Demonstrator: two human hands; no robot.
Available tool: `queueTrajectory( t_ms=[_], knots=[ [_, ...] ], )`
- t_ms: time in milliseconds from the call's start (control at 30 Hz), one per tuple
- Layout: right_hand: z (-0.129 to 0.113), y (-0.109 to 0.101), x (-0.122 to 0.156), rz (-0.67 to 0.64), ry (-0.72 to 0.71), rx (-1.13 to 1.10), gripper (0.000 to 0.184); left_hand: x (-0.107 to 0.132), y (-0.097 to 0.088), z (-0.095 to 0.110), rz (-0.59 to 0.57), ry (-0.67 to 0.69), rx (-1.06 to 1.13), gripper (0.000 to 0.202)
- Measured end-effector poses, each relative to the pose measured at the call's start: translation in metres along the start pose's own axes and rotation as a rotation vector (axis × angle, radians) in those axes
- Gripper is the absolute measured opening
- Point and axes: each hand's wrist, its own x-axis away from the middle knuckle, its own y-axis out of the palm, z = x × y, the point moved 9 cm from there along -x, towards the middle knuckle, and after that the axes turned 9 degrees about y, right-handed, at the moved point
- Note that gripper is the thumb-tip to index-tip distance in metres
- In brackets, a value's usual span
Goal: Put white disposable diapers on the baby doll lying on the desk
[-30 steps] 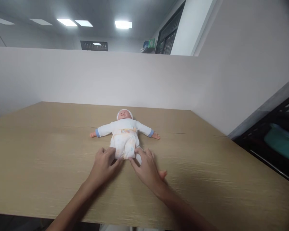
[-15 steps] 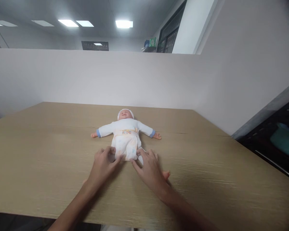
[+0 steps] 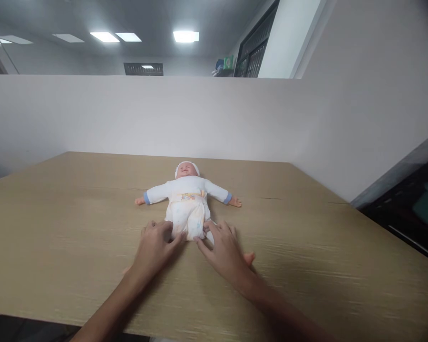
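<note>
A baby doll [image 3: 187,194] in a white top with blue cuffs and a white cap lies on its back on the wooden table [image 3: 57,223], arms spread wide. A pale printed diaper [image 3: 185,218] covers its lower body. My left hand [image 3: 153,249] rests on the doll's left leg at the diaper's lower edge, fingers curled over it. My right hand [image 3: 223,251] covers the other leg, fingers bent and pressing at the diaper's lower right edge. The legs themselves are hidden under my hands.
A white partition wall [image 3: 164,114] runs behind the table and along its right side. A dark crate or rack [image 3: 406,204] with something teal in it stands past the table's right edge. The table's near edge runs under my forearms.
My hands have stayed on the doll's legs and diaper edge with only slight finger shifts. The view has drifted a little to the left and down.
</note>
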Motion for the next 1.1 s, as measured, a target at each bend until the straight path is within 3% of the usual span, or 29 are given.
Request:
queueTrajectory(
  t_ms=[367, 700, 967, 1100],
  knots=[
    [-0.003, -0.002, 0.001, -0.024, 0.005, -0.071, 0.014, -0.001, -0.002, 0.001, -0.077, 0.063, 0.170, 0.043],
    [0.001, -0.004, 0.000, -0.036, 0.065, -0.105, 0.016, 0.002, -0.003, -0.008, -0.074, -0.024, 0.270, 0.044],
    [0.003, -0.006, 0.001, -0.021, 0.062, -0.080, 0.016, 0.001, -0.004, -0.019, 0.070, -0.061, 0.347, 0.044],
    [0.004, -0.008, 0.002, -0.004, 0.046, -0.086, 0.014, 0.001, -0.008, -0.019, 0.085, -0.101, 0.246, 0.045]
  ],
)
